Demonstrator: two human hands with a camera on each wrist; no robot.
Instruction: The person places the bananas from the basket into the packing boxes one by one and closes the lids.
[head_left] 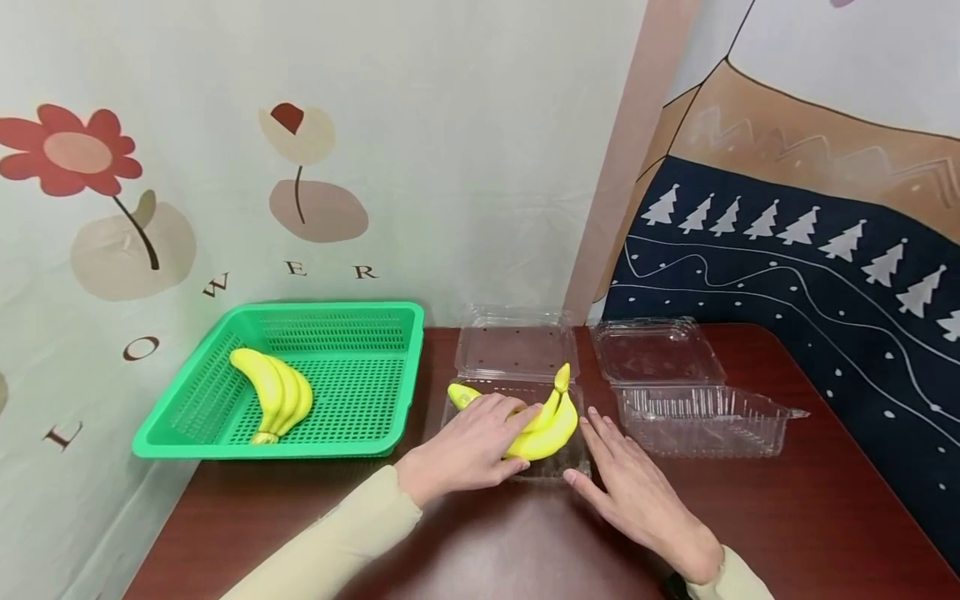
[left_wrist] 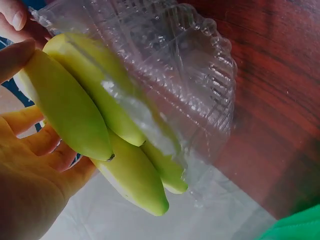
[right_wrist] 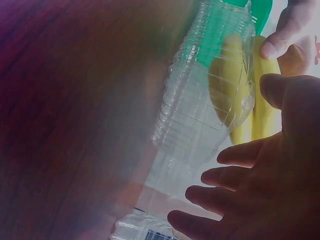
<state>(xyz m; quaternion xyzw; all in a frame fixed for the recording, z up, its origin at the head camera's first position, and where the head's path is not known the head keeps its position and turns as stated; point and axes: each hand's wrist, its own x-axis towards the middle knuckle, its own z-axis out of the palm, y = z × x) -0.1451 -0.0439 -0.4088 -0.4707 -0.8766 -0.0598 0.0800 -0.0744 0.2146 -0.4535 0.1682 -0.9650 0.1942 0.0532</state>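
Note:
My left hand (head_left: 468, 446) holds a bunch of yellow bananas (head_left: 553, 432) over a clear plastic clamshell box (head_left: 576, 471) whose lid (head_left: 517, 346) is folded back. In the left wrist view, fingers and thumb curl around the bananas (left_wrist: 70, 102), whose greenish tips overlap the edge of the box (left_wrist: 205, 60). Part of the bunch is hidden beneath the hand in the head view. With fingers straight and spread, my right hand (head_left: 641, 492) lies along the right side of that box. In the right wrist view its fingers hold nothing.
A green plastic basket (head_left: 262, 452) stands on the left with another banana bunch (head_left: 281, 392) inside. A second clear box (head_left: 701, 425) sits to the right with its lid raised back. Behind the brown table (head_left: 495, 550) hangs a printed curtain.

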